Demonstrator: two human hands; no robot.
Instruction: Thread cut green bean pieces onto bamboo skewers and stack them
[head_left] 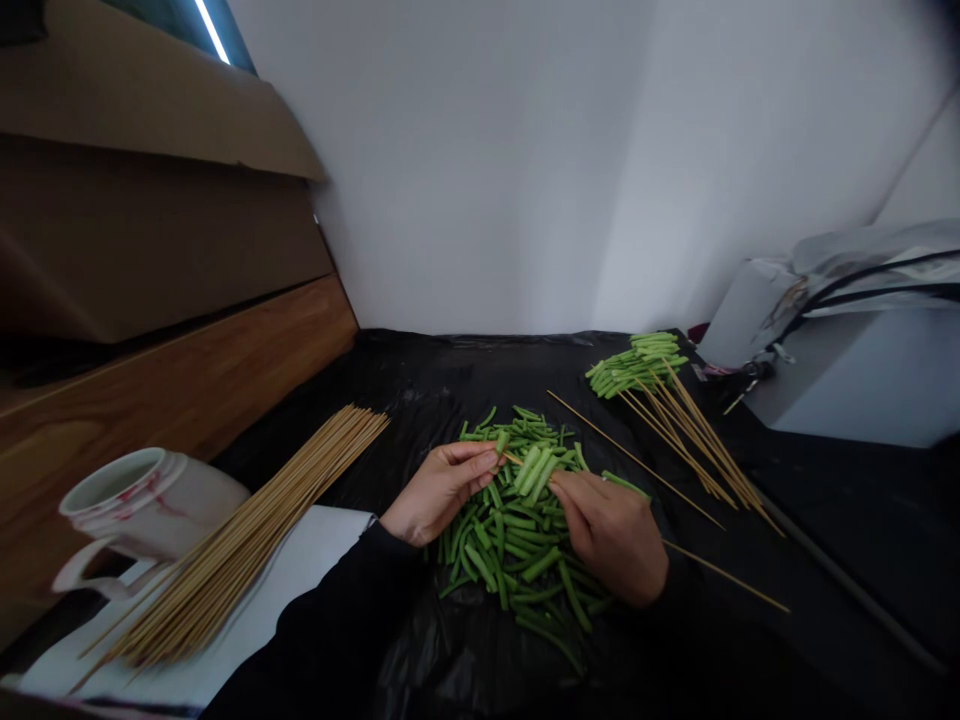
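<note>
My right hand is closed round a bamboo skewer, whose long end sticks out to the right behind it. Several cut green bean pieces sit side by side on the skewer, just left of my right fingers. Between thumb and fingers, my left hand pinches one short green bean piece at the skewer's tip. Whether the tip has pierced that piece, I cannot tell. Below both hands lies a loose heap of cut green beans on black plastic sheeting.
Filled skewers lie stacked at the back right, beside a single bare skewer. On the left, a thick bundle of skewers leans against a tipped white mug. A cardboard box and a grey-white box flank the work surface.
</note>
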